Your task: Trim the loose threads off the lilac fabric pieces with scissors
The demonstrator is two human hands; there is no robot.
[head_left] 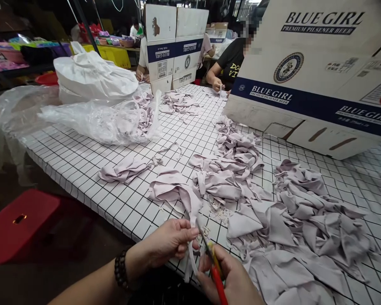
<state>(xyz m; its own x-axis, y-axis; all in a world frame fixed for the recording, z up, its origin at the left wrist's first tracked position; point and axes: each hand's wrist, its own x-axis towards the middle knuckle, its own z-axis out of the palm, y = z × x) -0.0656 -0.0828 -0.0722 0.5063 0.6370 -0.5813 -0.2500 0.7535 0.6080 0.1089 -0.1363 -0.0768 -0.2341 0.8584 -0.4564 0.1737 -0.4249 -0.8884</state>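
Note:
At the table's near edge, my left hand (176, 240) pinches a narrow strap of a pale mauve fabric piece (171, 186). The rest of that piece lies on the table, and the strap's loose end hangs below my fingers. My right hand (227, 271) is closed around a pair of scissors (216, 277) with red and yellow handles. Their blades point up and left beside the strap, close to my left fingertips; whether they touch it I cannot tell. Small fabric scraps (220, 212) lie just beyond the scissors.
Heaps of mauve fabric pieces (305, 220) cover the right side of the checked tablecloth (92, 178). Large cardboard boxes (305, 84) stand at the back. A clear plastic bag (98, 123) with fabric lies left. A red stool (22, 224) is below. Co-workers (230, 59) sit across.

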